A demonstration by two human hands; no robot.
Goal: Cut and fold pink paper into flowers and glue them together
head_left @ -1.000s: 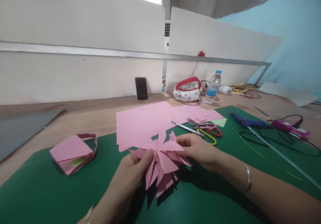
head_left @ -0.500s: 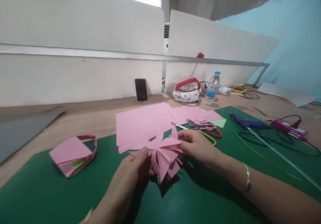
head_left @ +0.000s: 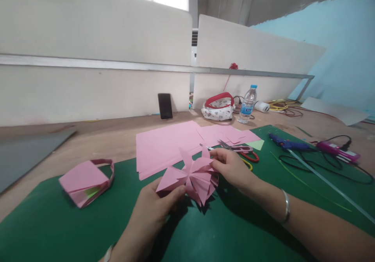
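Note:
A pink folded paper flower (head_left: 191,176) with several pointed petals hangs just above the green cutting mat (head_left: 58,223). My left hand (head_left: 154,211) pinches its lower left petal from below, thumb on top. My right hand (head_left: 233,168) pinches a petal on its right side; a silver bangle sits on that wrist. Behind the flower lie flat pink paper sheets (head_left: 166,142).
A folded pink paper piece with a band (head_left: 84,182) lies at the left. Scissors (head_left: 237,149), a blue glue gun (head_left: 285,142), a pink device with black cables (head_left: 336,149), a water bottle (head_left: 247,103), a pouch (head_left: 219,106) and a phone (head_left: 165,105) stand beyond.
The flower has been turned and spread wider, its left petal now pointing out flat. My left hand slid lower under it; my right hand shifted slightly up and right.

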